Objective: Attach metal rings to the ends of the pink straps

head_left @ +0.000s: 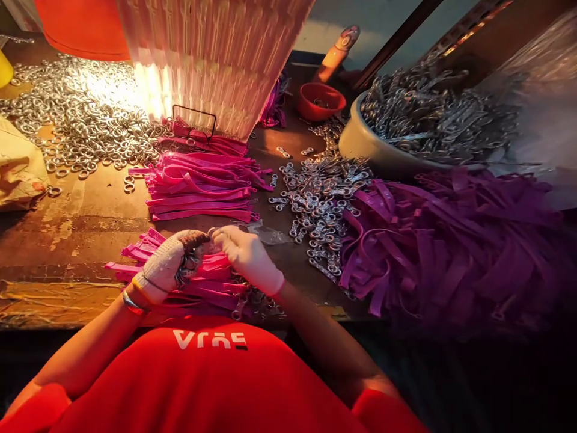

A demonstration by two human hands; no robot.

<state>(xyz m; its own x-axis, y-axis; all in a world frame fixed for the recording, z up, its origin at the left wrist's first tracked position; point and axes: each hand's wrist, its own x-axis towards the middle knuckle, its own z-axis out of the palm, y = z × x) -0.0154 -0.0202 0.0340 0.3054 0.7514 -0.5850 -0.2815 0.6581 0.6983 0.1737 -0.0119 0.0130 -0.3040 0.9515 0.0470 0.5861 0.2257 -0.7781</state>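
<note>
My left hand (164, 267), in a white knit glove with dark fingertips, is closed around a few small metal links (187, 267) that show below its fingers. Its tips meet those of my right hand (246, 252), which wears a thin white glove and is pinched closed. Whatever sits between the fingertips is too small to make out. Beneath both hands lies a bunch of pink straps (214, 294), with more metal links (256, 304) at its right end. Just beyond is a neat stack of pink straps (202, 186).
Metal rings (85, 114) are heaped at the back left, beside a corrugated plastic sheet (216, 54). Rightward are loose metal links (320, 207), a pile of purple straps (451, 246), a tub (356, 135) full of metal pieces and a red bowl (321, 108).
</note>
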